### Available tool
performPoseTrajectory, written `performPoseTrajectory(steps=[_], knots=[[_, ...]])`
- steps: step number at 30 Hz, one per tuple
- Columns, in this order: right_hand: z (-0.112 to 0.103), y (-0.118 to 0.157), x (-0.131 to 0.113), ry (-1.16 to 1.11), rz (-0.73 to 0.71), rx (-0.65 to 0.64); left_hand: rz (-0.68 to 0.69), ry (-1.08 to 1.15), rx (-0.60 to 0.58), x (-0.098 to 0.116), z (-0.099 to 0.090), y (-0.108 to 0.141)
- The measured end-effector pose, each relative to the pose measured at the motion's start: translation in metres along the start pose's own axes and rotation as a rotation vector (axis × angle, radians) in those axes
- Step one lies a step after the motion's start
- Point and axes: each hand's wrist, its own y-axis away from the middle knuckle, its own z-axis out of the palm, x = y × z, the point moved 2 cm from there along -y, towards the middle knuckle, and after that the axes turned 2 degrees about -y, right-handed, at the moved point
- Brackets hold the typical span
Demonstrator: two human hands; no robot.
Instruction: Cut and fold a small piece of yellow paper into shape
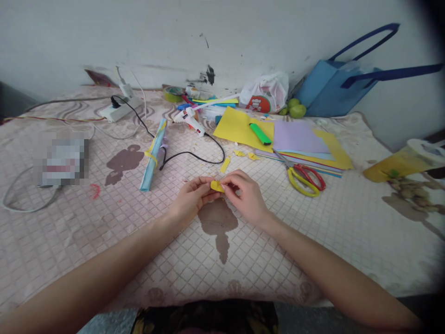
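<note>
A small yellow paper piece (217, 186) is pinched between my two hands above the middle of the table. My left hand (194, 194) grips its left end with thumb and fingers. On the other end, the fingertips of my right hand (245, 192) are closed. Just beyond them lie a yellow paper strip (225, 164) and small yellow paper scraps (253, 156). To the left rests a rolled light blue paper tube (152, 160) with a yellow band around it. Scissors (303, 181) with yellow and red handles lie to the right of my right hand.
Behind are a white glue gun (190, 121) with a black cord, a power strip (120, 110), coloured paper sheets (299, 137) and a green cutter (259, 134). A drink cup (392, 164) leans into view at right. A blue bag (333, 88) stands by the wall.
</note>
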Motion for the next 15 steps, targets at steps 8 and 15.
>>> performPoseTrajectory(steps=[8,15], knots=[[0.000,0.000,0.000,-0.101,0.049,-0.050,0.028,-0.038,0.004,0.001,-0.001,-0.001],[0.001,-0.001,0.010,-0.369,0.268,-0.058,0.086,-0.214,0.051,0.002,-0.002,0.000]])
